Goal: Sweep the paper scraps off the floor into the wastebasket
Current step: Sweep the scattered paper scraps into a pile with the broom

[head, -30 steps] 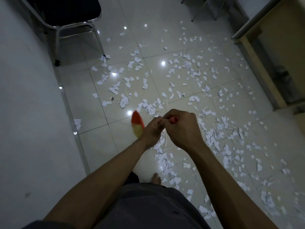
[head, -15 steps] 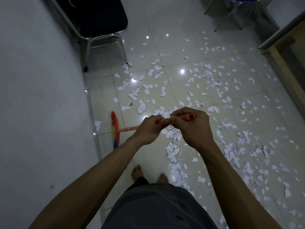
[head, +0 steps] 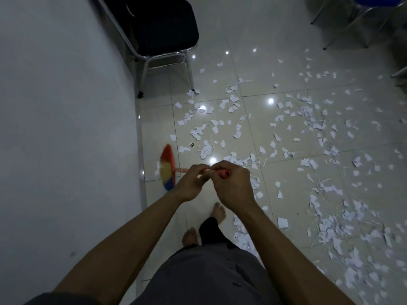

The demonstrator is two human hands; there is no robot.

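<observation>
1. The floor (head: 286,51) is made of big, pale, shiny tiles with thin dark lines between them. Small bright dots of light shine on it.
2. A plain grey wall (head: 66,128) fills the left side and meets the floor in a straight line.
3. White paper scraps (head: 326,227) lie all over the tiles, from near the chair to the right edge. They are small, torn and flat, with a few thin strips mixed in. They are thickest at the lower right, where they look blurry.
4. A chair (head: 163,29) with a black soft seat and shiny metal legs stands by the wall at the top. Its top part is cut off.
5. Another chair with a blue seat (head: 378,1) shows only a little at the top right corner.
6. The broom (head: 167,170) has a fan-shaped head with red, yellow and blue bristles. The head is close to the wall, just left of the hands, and looks blurry. Its thin red handle runs to the hands.
7. The left hand (head: 191,183) is curled around the handle, and the right hand (head: 233,183) is closed tight over its red end. The two hands touch.
8. Two bare feet (head: 218,211) stand on the tiles below the hands. Dark clothes hide part of the legs.
9. No wastebasket shows.
</observation>
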